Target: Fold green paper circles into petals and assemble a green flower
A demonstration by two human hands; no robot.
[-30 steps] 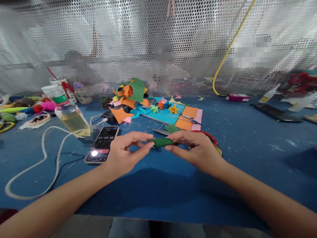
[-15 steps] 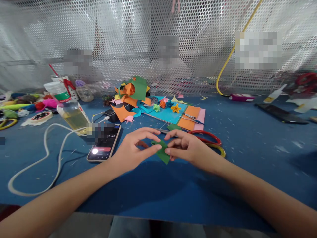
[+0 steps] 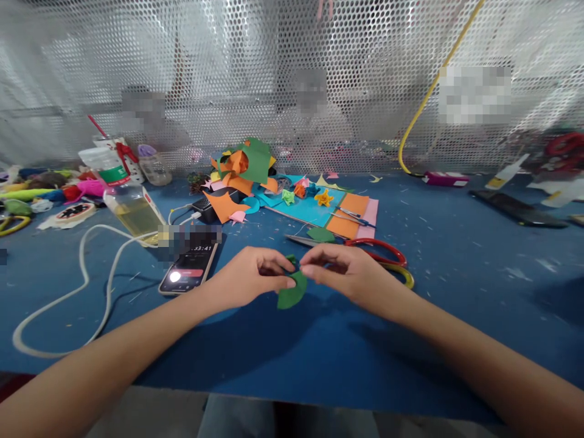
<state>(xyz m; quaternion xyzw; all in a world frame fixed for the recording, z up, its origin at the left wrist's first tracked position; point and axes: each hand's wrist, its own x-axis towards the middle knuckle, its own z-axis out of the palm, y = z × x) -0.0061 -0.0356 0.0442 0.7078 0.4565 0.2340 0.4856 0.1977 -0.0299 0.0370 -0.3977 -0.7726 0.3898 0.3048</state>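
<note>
Well, perforated sheeting (image 3: 255, 67) backs the tabletop (image 3: 255, 359).

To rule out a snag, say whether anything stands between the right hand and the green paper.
Nothing visible stands between the right hand and the green paper, which the left hand holds. The scissors lie beyond, not between.

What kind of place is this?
Probably a paper-craft workbench: a pile of cut colored paper, scissors and a folded yellow-orange paper flower on a scuffed blue tabletop.
</note>
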